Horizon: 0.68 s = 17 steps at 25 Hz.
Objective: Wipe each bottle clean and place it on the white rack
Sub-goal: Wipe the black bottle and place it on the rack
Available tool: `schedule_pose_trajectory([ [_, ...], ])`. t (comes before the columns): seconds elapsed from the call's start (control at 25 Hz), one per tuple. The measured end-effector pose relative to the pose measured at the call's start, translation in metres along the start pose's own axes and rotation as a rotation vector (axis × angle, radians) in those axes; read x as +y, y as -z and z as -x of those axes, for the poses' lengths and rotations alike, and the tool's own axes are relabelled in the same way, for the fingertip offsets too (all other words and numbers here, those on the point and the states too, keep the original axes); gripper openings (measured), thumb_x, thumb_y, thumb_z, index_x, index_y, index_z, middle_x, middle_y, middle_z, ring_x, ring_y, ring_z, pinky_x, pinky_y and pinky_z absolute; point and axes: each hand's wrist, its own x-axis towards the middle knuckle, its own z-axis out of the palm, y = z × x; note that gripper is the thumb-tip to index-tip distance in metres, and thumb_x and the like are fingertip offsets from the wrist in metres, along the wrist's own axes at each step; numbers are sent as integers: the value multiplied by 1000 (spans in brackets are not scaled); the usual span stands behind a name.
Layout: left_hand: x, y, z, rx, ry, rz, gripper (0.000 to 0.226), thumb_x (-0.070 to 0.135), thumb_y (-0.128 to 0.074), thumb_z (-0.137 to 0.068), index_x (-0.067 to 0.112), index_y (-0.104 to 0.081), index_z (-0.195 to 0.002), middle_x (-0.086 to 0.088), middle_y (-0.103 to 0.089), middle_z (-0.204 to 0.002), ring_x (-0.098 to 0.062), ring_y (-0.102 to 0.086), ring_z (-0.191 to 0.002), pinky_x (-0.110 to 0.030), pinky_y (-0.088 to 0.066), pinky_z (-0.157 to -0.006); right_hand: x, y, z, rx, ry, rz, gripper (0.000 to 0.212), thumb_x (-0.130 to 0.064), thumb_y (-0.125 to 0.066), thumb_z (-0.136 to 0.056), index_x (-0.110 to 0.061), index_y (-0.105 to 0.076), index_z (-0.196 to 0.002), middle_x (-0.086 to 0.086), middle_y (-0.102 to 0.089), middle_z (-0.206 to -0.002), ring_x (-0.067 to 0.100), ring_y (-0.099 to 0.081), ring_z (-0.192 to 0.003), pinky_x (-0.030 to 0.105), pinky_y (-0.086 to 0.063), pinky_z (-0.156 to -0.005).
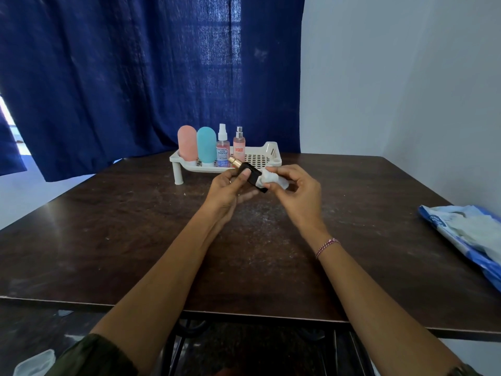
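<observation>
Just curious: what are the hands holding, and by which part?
The left hand grips the black gold-topped bottle by its upper body; right hand pinches a white wipe against its base.

You can reach the right half of the white rack at the table's far edge; a pink bottle, a teal bottle and two spray bottles fill its left half. A wipes packet lies along the right edge.
</observation>
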Motion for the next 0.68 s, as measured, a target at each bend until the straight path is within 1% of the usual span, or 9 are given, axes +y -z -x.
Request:
schedule_pose_trajectory([
  [0.08,4,0,0,50,14,120,13,12,-49,-96,4,-57,-103,-10,-67,-97,-12,-71,-78,-25,-58,-63,-1,1,-1,52,18,37,24,-10,-72,-77,-13,-69,-101,-3,-63,-107,9,-57,-105,18,-50,-86],
  [0.2,9,1,1,59,59,268,16,14,-47,-97,2,-57,-100,-10,-71,-90,-17,-72,-78,-27,-59,-62,-1,1,-2,73,26,55,22,-8,-71,-78,-12,-70,-99,-3,-57,-108,10,-53,-109,22,-53,-83],
  [0.32,7,-3,4,39,101,255,17,14,-45,-97,2,-57,-99,-12,-68,-96,-16,-71,-79,-25,-59,-63,-4,-3,2,32,74,64,20,-7,-71,-78,-9,-71,-98,0,-59,-106,12,-54,-109,21,-53,-84],
  [0.4,6,-3,2,43,102,282,20,15,-45,-97,0,-57,-103,-14,-65,-102,-17,-69,-84,-25,-59,-64,-6,-5,4,-13,127,94,18,-6,-71,-77,-6,-71,-95,0,-63,-104,10,-56,-106,20,-51,-87],
  [0.48,7,0,1,52,93,333,22,15,-45,-97,-1,-54,-110,-16,-64,-107,-21,-67,-90,-26,-59,-66,-7,-7,6,-39,139,111,17,-5,-71,-76,-5,-71,-93,-1,-64,-101,10,-58,-104,20,-50,-88],
  [0.6,8,-1,3,32,93,356,18,13,-44,-97,1,-56,-104,-15,-65,-103,-20,-69,-86,-29,-60,-69,-9,-6,5,22,111,97,18,-4,-70,-77,-8,-71,-95,-3,-63,-101,4,-55,-103,19,-50,-87],
  [0.68,8,-4,5,14,98,337,17,12,-44,-97,2,-57,-102,-14,-66,-100,-18,-70,-85,-29,-60,-68,-10,-5,4,56,112,104,20,-4,-69,-78,-8,-71,-98,-4,-61,-102,2,-54,-103,20,-50,-87],
])
